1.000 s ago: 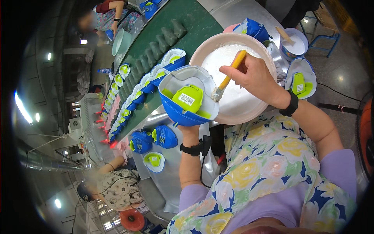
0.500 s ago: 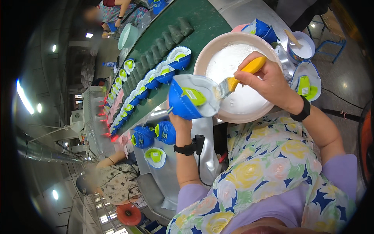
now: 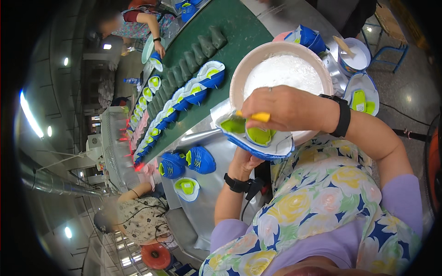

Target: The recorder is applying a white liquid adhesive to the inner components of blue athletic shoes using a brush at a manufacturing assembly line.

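My left hand (image 3: 245, 162) grips a blue shoe upper (image 3: 279, 141) from below, its pale underside and lime-green lining turned up. Closed around a yellow-handled brush (image 3: 261, 117), my right hand (image 3: 292, 108) is directly over that upper; the bristles are hidden behind my fingers. A pinkish basin (image 3: 236, 76) of white paste (image 3: 282, 72) stands just beyond, partly covered by my right hand.
Rows of blue uppers (image 3: 195, 97) and dark shoe lasts (image 3: 198, 54) line the green belt (image 3: 244, 27). More uppers (image 3: 201, 160) lie left. A small bucket (image 3: 361, 57) stands right. A co-worker's hand (image 3: 159, 49) holds an upper; another person (image 3: 142, 216) sits left.
The upper has tilted and moved right and down with my left hand. My right hand has come down and left over it with the brush. The far co-worker's arm now reaches to the belt.
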`<state>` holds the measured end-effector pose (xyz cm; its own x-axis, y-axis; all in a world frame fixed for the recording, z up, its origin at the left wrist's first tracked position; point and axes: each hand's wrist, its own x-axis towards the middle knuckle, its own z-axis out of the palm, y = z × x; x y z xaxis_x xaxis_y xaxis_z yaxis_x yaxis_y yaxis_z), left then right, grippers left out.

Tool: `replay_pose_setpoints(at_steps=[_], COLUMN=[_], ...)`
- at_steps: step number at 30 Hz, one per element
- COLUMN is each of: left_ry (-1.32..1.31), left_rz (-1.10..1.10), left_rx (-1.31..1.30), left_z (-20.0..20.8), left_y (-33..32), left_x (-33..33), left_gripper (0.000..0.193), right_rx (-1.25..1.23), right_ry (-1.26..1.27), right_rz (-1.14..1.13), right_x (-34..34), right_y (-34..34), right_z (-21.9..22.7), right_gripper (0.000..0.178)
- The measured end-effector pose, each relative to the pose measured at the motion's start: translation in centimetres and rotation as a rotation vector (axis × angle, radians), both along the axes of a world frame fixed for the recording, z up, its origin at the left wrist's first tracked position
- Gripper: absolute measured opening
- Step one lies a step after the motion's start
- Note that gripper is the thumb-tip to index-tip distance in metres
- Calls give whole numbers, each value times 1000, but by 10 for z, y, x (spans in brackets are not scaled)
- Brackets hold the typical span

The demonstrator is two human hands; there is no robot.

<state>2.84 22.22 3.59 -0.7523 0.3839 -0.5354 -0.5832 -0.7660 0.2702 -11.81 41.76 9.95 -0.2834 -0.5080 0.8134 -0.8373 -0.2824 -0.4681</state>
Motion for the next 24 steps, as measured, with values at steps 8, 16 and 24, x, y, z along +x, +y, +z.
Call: replay_pose_setpoints(at_steps=[8,16,24], left_ry=[-51,289,528], left_rz=[501,434,497], left_rx=[-376,-309,-635], left_z=[11,-15,-15], left_y=[16,-30,-16], left_x=[0,-1,-14], left_gripper=[41,53,46], right_rx=[281,390,52], right_ry=[-400,-535,-147], right_rz=[-87,-107,-2], right_x=[-19,-21,-22], right_y=[22,47,26], right_z=[-14,-5,-5], right_gripper=[26,20,17])
